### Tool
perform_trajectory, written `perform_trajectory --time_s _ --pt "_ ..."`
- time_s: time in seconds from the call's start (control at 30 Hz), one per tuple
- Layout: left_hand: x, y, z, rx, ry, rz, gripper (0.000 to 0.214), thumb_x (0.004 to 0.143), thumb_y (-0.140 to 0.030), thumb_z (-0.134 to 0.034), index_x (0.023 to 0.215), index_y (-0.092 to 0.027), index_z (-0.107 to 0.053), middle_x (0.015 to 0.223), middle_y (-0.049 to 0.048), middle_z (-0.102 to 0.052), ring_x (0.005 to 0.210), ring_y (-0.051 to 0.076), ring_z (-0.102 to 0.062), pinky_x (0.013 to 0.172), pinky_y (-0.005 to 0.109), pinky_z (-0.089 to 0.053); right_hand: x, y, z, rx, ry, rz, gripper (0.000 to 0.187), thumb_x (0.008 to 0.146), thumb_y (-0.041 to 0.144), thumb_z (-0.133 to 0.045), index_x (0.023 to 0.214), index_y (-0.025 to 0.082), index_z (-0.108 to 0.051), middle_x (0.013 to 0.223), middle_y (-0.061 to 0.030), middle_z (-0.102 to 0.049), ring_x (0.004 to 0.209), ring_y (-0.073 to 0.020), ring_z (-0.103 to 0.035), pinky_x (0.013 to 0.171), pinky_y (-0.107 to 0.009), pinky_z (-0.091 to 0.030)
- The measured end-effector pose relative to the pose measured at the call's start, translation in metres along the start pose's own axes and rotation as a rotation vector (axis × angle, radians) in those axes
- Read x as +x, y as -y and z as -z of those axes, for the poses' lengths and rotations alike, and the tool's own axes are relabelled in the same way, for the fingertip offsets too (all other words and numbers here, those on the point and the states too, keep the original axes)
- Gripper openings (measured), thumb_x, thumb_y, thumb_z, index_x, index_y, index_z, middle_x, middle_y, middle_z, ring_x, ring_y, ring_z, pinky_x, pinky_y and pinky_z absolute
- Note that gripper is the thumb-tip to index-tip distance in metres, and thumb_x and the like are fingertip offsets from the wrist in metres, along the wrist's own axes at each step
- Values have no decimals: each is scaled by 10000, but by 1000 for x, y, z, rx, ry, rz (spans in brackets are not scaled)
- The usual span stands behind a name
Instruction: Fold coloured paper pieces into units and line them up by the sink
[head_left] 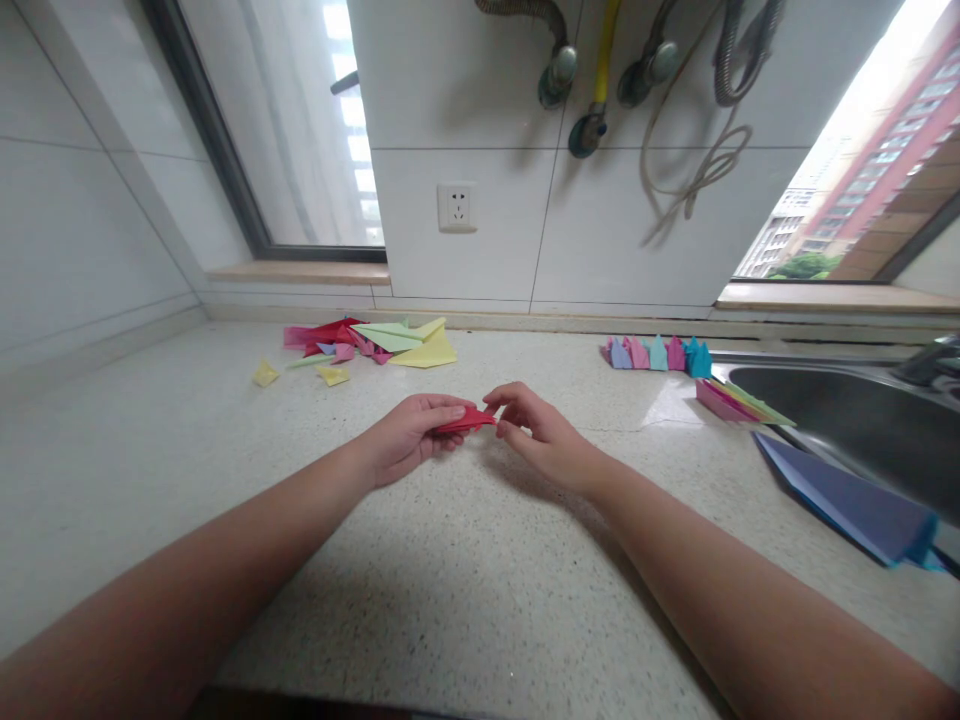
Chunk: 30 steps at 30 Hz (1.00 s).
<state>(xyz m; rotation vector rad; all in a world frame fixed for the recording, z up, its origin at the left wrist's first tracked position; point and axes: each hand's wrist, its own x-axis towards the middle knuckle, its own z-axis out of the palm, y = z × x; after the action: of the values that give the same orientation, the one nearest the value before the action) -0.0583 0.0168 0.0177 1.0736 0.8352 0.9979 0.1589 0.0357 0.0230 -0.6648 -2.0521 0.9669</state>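
Observation:
A small piece of red folded paper point(469, 420) is held just above the counter, its narrow end pointing right. My left hand point(412, 432) is closed on its wide end, thumb on top and fingers underneath. At the pointed end, the curled fingers and thumb of my right hand point(541, 438) meet around the tip. The fingers partly hide the paper, so its full shape does not show.
Behind my left hand lie folded paper planes point(424, 350) and small yellow folded pieces point(334, 375). A row of coloured paper figures point(658, 353) stands back right. Stacked folded papers point(739, 402) and a blue-purple folded paper point(855, 495) lie by the sink point(750, 362).

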Motion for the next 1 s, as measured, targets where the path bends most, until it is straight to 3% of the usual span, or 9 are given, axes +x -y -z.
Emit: perform_trajectory --time_s 0.1,0.23,0.3,0.43,0.53,0.73,0.87,1.0 --pt "1 1 0 -2 -15 16 259 802 -273 -754 1019 -132 -738 834 73 -704 614 72 -541 574 192 -410 0 1 0 -177 -6 118 254 872 238 -611 1122 223 -570 1016 -63 -603 789 -149 -569 720 -313 -492" --pt "0 -1 -1 -31 -43 43 247 795 -207 -756 1028 -148 -703 878 74 -717 607 61 -579 585 175 -449 0 2 -1 -253 59 236 331 806 226 -689 1124 231 -596 1040 -70 -607 831 -168 -577 758 -332 -501" --pt "-1 -2 -2 -34 -52 71 264 796 -195 -756 1047 -153 -683 891 82 -723 607 63 -599 592 174 -468 1 0 -3 -297 60 226 355 780 253 -729 1108 229 -597 1028 -71 -617 840 -179 -579 753 -334 -496" --pt "-2 -2 -2 -40 -51 113 282 800 -206 -762 1057 -157 -658 848 74 -712 596 68 -617 572 164 -478 1 -4 -5 -363 -1 229 100 868 229 -624 966 214 -615 918 -53 -631 792 -162 -589 745 -320 -483" --pt "0 0 0 -62 -64 108 265 799 -205 -761 1036 -169 -649 811 53 -699 588 72 -623 564 162 -484 1 -8 -3 -368 -45 221 40 885 221 -601 907 209 -631 856 -39 -645 734 -146 -599 703 -298 -477" --pt "1 3 2 -77 4 -34 279 864 -384 -691 1056 -184 -657 819 52 -695 707 113 -652 620 199 -496 2 -11 0 -324 -152 101 96 870 263 -643 812 189 -659 762 -35 -681 675 -143 -609 616 -272 -451" --pt "0 6 0 119 23 -85 412 718 -253 -832 1097 -211 -673 882 39 -716 777 129 -651 724 262 -504 3 -10 0 -286 -151 27 101 862 267 -660 806 185 -675 776 -42 -704 699 -152 -618 667 -295 -465" --pt "3 7 -1 271 -26 -179 214 739 -258 -799 915 -150 -745 823 54 -729 727 128 -627 726 279 -490 4 -8 0 -214 -60 73 52 871 221 -639 863 186 -677 851 -53 -706 783 -167 -633 725 -315 -487"
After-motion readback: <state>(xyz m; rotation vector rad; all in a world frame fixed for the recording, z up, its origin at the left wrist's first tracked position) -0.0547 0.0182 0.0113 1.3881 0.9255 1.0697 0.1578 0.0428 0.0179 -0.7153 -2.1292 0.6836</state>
